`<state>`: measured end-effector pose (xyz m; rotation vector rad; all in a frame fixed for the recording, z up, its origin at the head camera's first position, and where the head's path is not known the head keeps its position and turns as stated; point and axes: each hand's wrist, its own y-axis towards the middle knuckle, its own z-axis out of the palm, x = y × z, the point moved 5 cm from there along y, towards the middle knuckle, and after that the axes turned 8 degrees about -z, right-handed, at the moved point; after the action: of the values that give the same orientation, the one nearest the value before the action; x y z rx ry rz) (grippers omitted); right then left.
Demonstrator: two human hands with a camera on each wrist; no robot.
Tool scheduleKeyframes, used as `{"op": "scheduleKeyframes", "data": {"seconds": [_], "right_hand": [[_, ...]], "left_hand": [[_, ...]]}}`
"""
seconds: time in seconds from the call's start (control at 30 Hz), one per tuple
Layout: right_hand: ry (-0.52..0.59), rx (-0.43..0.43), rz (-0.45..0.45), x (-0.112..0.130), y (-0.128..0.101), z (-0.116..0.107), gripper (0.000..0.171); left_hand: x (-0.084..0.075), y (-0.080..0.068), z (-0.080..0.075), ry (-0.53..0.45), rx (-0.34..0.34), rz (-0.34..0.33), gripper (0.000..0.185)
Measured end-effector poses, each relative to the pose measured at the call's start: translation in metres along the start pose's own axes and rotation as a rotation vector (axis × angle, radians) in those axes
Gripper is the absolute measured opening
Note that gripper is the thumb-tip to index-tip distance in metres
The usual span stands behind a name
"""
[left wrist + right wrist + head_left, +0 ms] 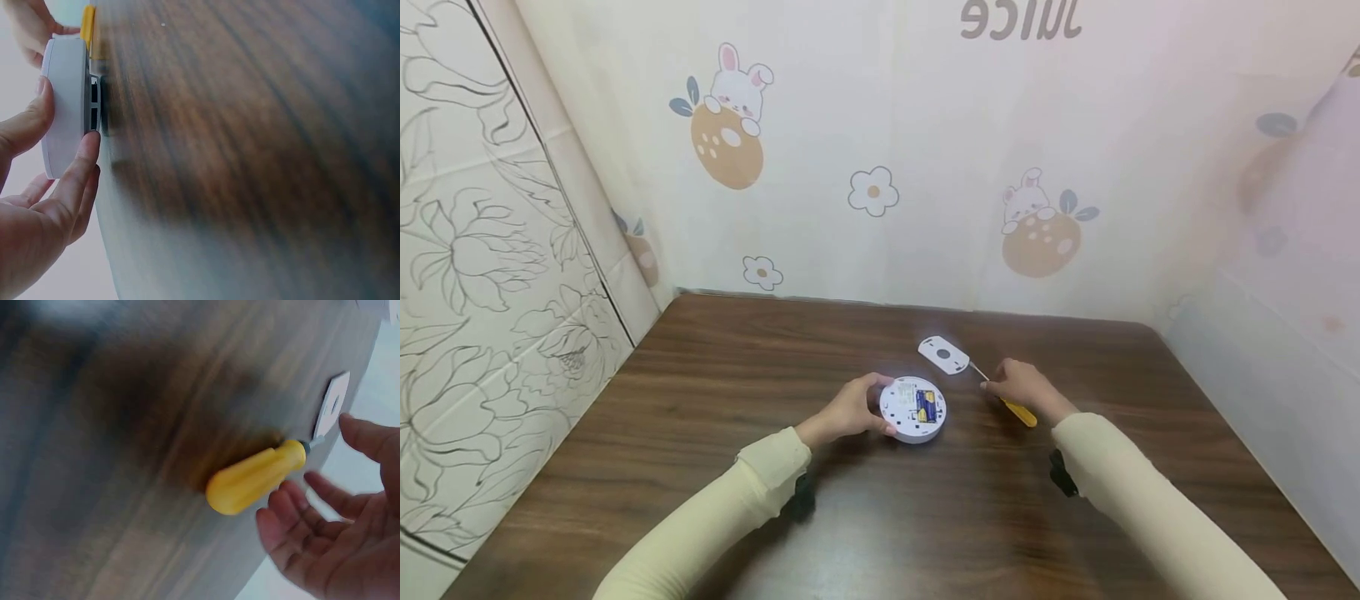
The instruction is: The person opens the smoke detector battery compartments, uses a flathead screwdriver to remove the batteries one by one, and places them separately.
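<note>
My left hand (847, 408) grips a round white smoke detector (898, 417) by its left edge, thumb on one side and fingers on the other. Its back faces up, showing a compartment with blue-and-yellow batteries (927, 406). The left wrist view shows dark slots along its underside. My right hand (340, 531) is beside a screwdriver (256, 478) with a yellow handle, fingers loosely bent and thumb held apart. The screwdriver lies on the table, its shaft pointing at a white mounting plate (955, 360) with a round centre hole.
The dark wooden table (737, 350) runs back to a wall hung with a printed curtain (820, 242). Another curtain with flower outlines (497, 250) hangs at the left. The mounting plate lies behind the smoke detector, slightly to the right.
</note>
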<state>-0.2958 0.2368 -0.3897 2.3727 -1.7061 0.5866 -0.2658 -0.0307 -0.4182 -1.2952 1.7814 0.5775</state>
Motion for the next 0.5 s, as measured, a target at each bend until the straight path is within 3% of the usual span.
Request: {"op": "scheduleKeyframes", "data": {"seconds": [0.13, 0.37, 0.5], "right_hand": [[-0.005, -0.003, 0.015, 0.002, -0.013, 0.004, 0.048], [-0.014, -0.081, 0.020, -0.003, -0.022, 0.013, 0.023], [-0.019, -0.108, 0.018, -0.005, -0.025, 0.015, 0.019]], "left_hand": [[0.000, 0.000, -0.001, -0.004, -0.002, 0.003, 0.075], [0.002, 0.001, -0.001, -0.008, -0.004, 0.000, 0.075], [0.002, 0.001, -0.001, -0.015, -0.002, -0.002, 0.074]]}}
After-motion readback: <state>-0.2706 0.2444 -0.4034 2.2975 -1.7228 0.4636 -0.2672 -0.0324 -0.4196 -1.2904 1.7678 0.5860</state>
